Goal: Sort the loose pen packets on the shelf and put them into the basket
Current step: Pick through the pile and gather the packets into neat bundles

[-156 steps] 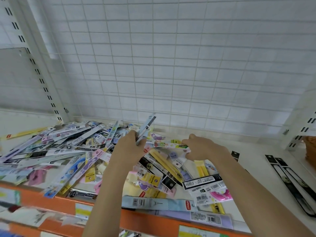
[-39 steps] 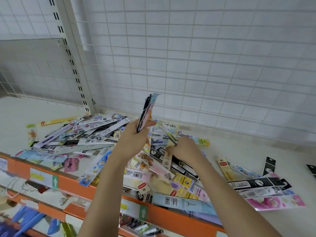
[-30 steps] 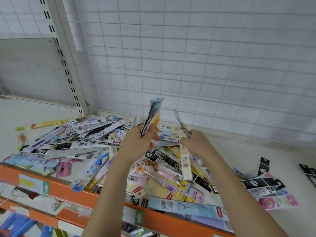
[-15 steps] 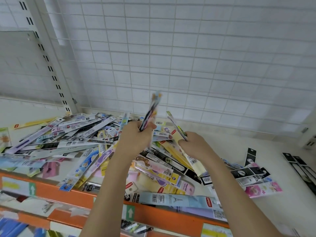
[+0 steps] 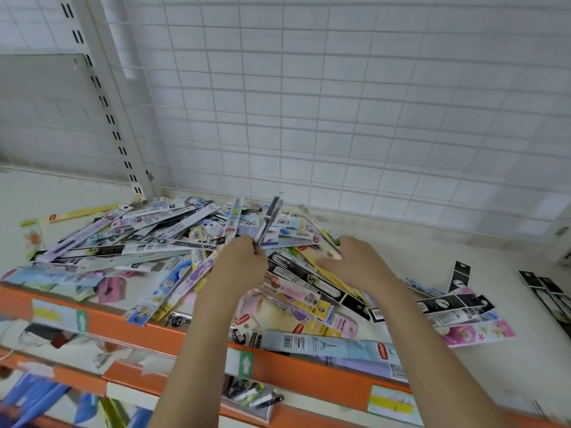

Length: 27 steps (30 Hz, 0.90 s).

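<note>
Still mid-sort: your left hand [image 5: 239, 267] pinches a few upright pen packets [image 5: 268, 222] above the loose pile [image 5: 160, 242] on the shelf [image 5: 432, 257], right hand [image 5: 355, 264] curls into packets; basket not visible, so next gather matches.

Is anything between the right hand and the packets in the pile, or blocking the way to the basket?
Nothing visible blocks the right hand: its fingers already rest on the pile of pen packets. The left hand grips a few packets beside it. No basket is in view, so that path cannot be judged.
</note>
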Motion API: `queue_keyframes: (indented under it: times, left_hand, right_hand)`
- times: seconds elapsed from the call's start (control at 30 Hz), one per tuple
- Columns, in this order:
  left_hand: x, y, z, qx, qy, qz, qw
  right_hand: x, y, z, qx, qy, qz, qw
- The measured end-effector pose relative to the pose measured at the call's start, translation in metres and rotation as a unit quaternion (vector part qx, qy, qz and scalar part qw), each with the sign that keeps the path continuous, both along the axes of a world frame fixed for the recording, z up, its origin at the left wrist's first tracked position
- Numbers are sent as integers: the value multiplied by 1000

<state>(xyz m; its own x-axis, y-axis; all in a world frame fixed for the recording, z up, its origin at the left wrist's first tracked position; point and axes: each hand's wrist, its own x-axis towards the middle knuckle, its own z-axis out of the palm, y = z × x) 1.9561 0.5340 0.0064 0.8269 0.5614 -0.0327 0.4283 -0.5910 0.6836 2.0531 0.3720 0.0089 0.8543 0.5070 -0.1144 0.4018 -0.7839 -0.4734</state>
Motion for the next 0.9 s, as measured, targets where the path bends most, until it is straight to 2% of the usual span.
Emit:
queue_keyframes:
  times: [0.17, 0.33, 0.57, 0.63, 0.73, 0.83, 0.9]
  left_hand:
    - [0, -18, -2, 90, 52, 54, 993]
    - [2, -24, -16, 87, 86, 53, 991]
    - [-2, -19, -1, -6, 45, 10, 999]
    - [-4, -20, 7, -19, 15, -7, 1000]
    - [-7, -24, 17, -86, -29, -39, 995]
    - [-10, -25, 20, -163, -58, -48, 984]
    - [-7, -27, 22, -179, -72, -39, 980]
  right_hand:
    - [-3, -10, -7, -50, 44, 58, 996]
    - [-9, -13, -7, -40, 46, 39, 997]
    - [-4, -21, 7, 65, 46, -21, 997]
    - [-5, -23, 13, 133, 71, -33, 988]
    - [-6, -27, 20, 209, 96, -41, 972]
    - [-5, -32, 23, 260, 101, -60, 958]
    - [-4, -37, 24, 281, 102, -72, 952]
